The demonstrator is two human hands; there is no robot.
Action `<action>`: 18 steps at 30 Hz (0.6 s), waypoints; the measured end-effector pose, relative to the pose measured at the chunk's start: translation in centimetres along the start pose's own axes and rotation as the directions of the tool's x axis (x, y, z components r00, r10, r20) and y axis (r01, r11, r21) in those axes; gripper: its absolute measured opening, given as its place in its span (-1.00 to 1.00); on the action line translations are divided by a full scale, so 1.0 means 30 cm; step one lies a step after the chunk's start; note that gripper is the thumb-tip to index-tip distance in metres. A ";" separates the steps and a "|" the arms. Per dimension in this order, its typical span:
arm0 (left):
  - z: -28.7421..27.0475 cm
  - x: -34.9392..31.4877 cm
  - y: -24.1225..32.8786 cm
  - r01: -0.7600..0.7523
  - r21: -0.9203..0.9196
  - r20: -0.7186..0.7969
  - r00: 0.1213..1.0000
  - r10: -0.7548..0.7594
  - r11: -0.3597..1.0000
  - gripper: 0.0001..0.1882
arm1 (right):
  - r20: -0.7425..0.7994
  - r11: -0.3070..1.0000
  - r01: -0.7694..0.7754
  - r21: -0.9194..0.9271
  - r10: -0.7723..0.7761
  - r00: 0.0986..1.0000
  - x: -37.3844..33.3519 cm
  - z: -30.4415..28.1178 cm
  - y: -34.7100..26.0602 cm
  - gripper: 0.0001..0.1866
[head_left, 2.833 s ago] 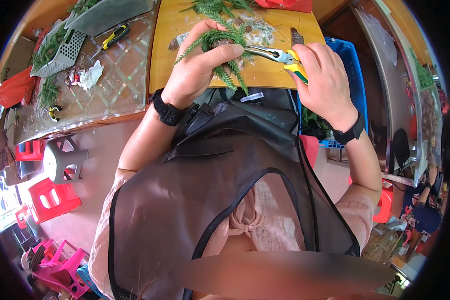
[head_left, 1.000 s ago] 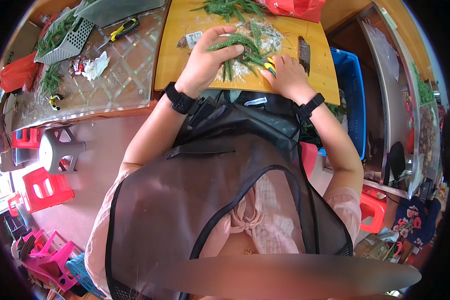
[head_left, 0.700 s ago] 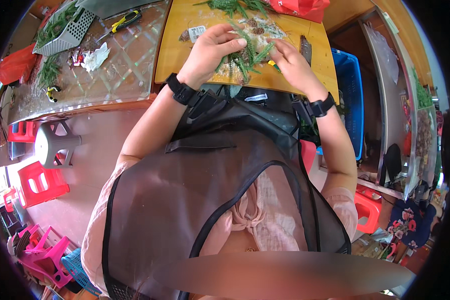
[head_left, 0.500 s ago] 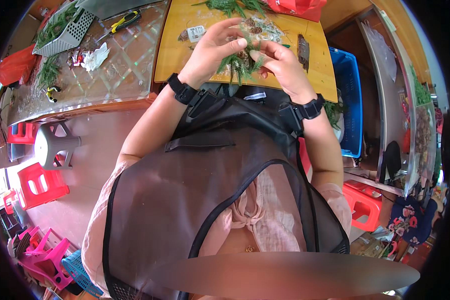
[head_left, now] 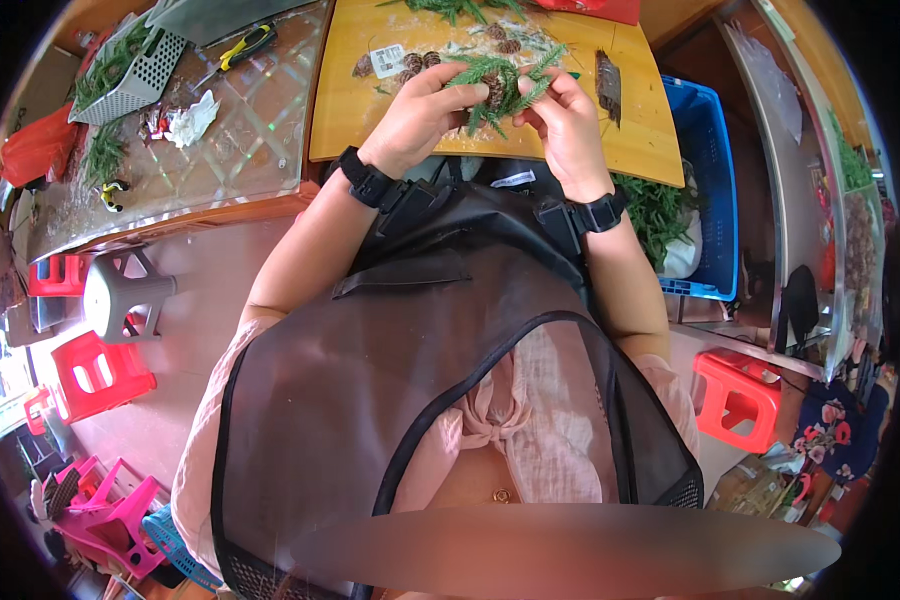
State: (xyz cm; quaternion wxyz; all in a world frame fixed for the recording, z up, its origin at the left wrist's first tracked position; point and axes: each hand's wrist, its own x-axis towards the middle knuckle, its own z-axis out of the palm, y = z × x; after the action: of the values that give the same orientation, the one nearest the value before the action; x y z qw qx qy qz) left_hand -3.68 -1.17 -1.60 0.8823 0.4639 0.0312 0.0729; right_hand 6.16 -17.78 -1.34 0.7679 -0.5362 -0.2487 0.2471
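Above the near part of a yellow wooden table [head_left: 355, 125], both my hands hold a green artificial pine sprig [head_left: 488, 118] with a brown pine cone [head_left: 494, 95] among its needles. My left hand [head_left: 415, 118] grips the cone side, thumb laid along it. Finger and thumb of my right hand [head_left: 574, 125] pinch the sprig's right-hand needles. Where the fingers meet the stem is hidden. Just beyond my hands lie loose pine cones [head_left: 508, 46] on whitish bits. A white label [head_left: 387, 61] lies left of them, and a dark strip of bark [head_left: 607, 88] to the right.
At left, a glass-topped counter [head_left: 260, 150] carries a yellow-and-black handled tool [head_left: 246, 48], crumpled white paper [head_left: 192, 122] and a white basket [head_left: 160, 80] of greenery. A blue crate [head_left: 727, 215] with more greenery stands right of the table. Red stools [head_left: 740, 400] are on the floor.
The sprig has been turned, so its cone and spread needles now show between my hands. My right hand has turned more upright. The whole view has shifted slightly.
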 end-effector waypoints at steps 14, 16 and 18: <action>0.007 -0.008 -0.004 -0.021 0.059 0.102 0.995 0.015 0.998 -0.68 | -0.012 0.999 0.034 -0.007 -0.034 0.999 -0.011 -0.011 0.008 -0.79; 0.011 -0.011 0.005 -0.014 0.051 0.091 0.996 0.009 0.999 -0.69 | -0.044 0.999 0.035 0.007 -0.034 0.998 -0.008 0.003 -0.003 -0.79; 0.011 -0.009 0.011 -0.018 0.042 0.082 0.997 0.015 0.999 -0.69 | -0.025 0.999 0.041 -0.015 -0.042 0.999 0.001 0.003 -0.007 -0.77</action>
State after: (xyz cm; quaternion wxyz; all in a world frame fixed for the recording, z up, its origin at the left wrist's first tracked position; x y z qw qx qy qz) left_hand -3.94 -1.29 -1.14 0.8721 0.4856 -0.0072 0.0605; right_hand 6.15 -17.75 -1.12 0.7720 -0.5397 -0.2516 0.2224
